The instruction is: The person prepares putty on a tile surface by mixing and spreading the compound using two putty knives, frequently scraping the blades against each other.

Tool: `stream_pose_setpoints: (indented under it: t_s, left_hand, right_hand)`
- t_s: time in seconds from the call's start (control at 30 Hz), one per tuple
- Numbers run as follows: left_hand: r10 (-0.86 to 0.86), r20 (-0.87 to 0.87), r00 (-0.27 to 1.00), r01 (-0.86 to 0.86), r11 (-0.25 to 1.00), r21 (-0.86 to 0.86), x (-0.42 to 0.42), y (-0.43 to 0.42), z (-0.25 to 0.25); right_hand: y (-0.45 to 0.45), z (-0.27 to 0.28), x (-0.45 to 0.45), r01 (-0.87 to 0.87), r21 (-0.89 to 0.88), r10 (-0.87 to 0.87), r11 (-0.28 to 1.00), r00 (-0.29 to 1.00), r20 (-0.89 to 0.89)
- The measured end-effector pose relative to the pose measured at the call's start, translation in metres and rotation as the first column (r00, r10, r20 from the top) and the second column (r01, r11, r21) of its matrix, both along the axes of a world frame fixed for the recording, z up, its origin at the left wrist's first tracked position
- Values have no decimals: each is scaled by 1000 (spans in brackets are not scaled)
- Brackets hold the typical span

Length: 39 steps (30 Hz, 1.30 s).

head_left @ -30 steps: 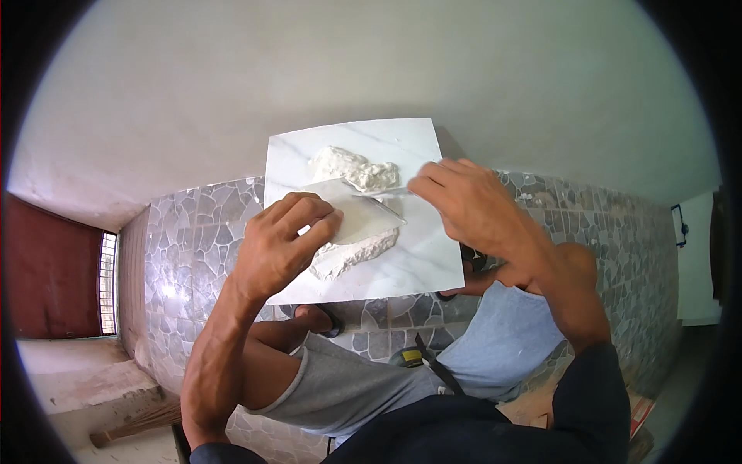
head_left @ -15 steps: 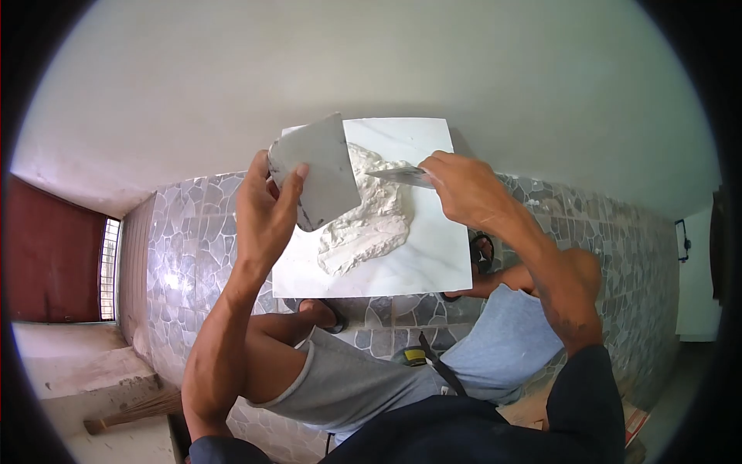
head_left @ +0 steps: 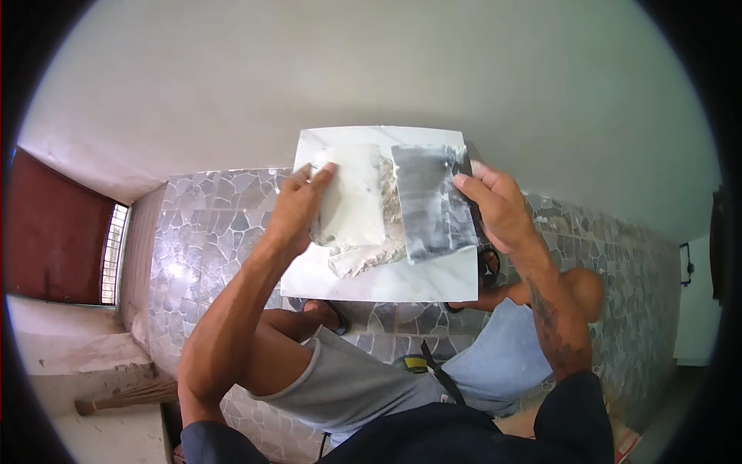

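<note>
My left hand (head_left: 300,205) grips the left edge of a flat plate coated in whitish paste (head_left: 352,197), thumb on its face. My right hand (head_left: 498,203) holds a dark flat plate (head_left: 434,205) smeared with white, by its right edge. The two plates are apart, side by side, over a white marbled board (head_left: 379,290). A lumpy mass of white paste (head_left: 363,261) lies on the board, partly hidden under the plates, showing in the gap between them and below the left one.
A plain wall (head_left: 371,69) rises behind the board. Below is a stone-patterned floor (head_left: 209,224). A straw broom (head_left: 127,397) lies at the lower left, near a dark red door (head_left: 58,224). A yellow and black item (head_left: 415,363) is at my waist.
Both plates have turned to show their faces. The left one now shows a paste-coated side, and the right one has swung from edge-on to upright. The board appears slightly further right.
</note>
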<state>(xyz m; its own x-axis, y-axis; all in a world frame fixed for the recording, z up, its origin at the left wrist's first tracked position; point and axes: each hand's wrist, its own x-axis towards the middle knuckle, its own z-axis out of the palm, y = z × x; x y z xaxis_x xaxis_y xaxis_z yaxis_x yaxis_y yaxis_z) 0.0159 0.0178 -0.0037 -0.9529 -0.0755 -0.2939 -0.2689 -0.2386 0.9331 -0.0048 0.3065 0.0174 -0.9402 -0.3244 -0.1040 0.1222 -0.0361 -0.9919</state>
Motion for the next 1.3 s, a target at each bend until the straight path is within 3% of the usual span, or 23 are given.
stream_pose_setpoints:
  t_s: [0.03,0.17,0.37,0.47,0.57,0.6,0.7,0.8,0.97,1.1,1.3]
  left_hand:
    - [-30,20,999,30,1000,7,1,3,3]
    - [-157,83,984,148,983,107,3,14,8]
    - [-171,55,984,164,980,108,2,5,11]
    - [-137,58,989,131,987,97,-1,-6,16]
    - [-71,46,996,68,995,76,0,-7,22]
    - [-60,44,997,57,996,62,-1,-9,21]
    - [-60,62,996,60,998,-1,-2,-14,18]
    - [-102,-3,995,101,992,-80,-6,-15,9]
    - [-167,-211,963,93,942,-322,-6,-4,6]
    - [-182,-265,947,79,930,-359,-14,-2,4]
    - [-32,-322,946,-68,953,-295,-22,-6,12]
  right_hand:
    - [-4,-2,0,11,-197,14,980,992,125]
    - [-15,-13,0,20,-142,21,990,959,281]
    - [-9,-34,2,-53,-160,101,986,945,310]
    - [13,-35,3,-97,72,78,993,971,225]
    - [15,-19,14,18,44,-24,999,991,128]
    - [8,-1,22,77,56,-80,995,995,63]
    - [7,23,33,118,312,-56,943,978,-200]
    - [-3,37,34,244,521,203,818,726,-658]
    - [-19,30,-6,318,496,320,808,470,-823]
    - [-26,10,-23,319,515,444,796,269,-854]
    - [-22,2,3,218,638,612,738,183,-770]
